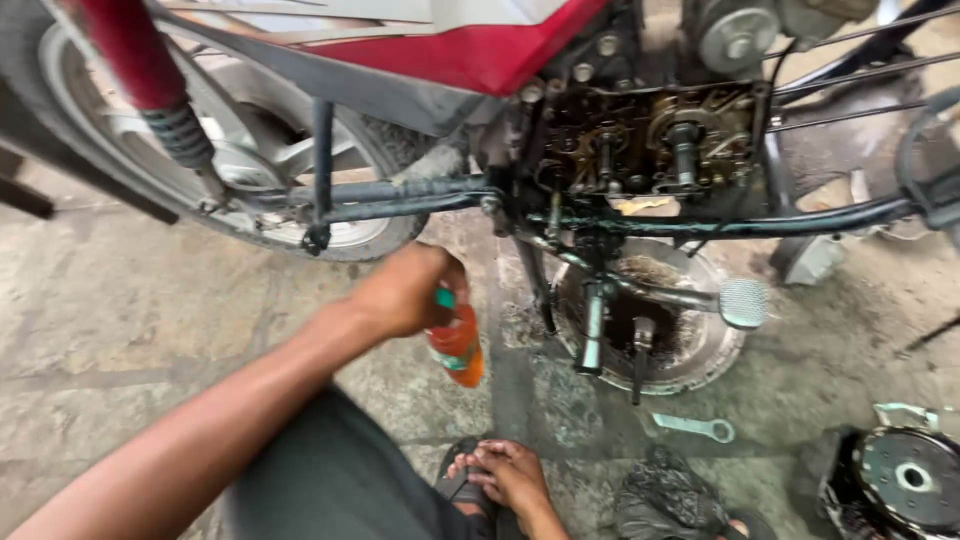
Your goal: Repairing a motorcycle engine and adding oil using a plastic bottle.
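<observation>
1. Left hand [405, 290] wrapped around orange bottle [457, 345], gripping the cap end, long axis near upright, base toward floor [120, 320].
2. Right hand [510, 475] loosely curled on foot, holding nothing.
3. Drain pan [700, 350] right of bottle, under open engine [650, 140]; left hand nearer.

Two hands at work beside one stripped motorcycle [470, 50]: the left hand [405, 290] grips one orange bottle [458, 345], the right hand [512, 475] rests on one sandal [462, 478]. Beyond the bottle sits one round drain pan [705, 350]; one spanner [695, 427], one dark rag [665, 500] and one clutch cover [905, 480] lie past the right hand.
</observation>
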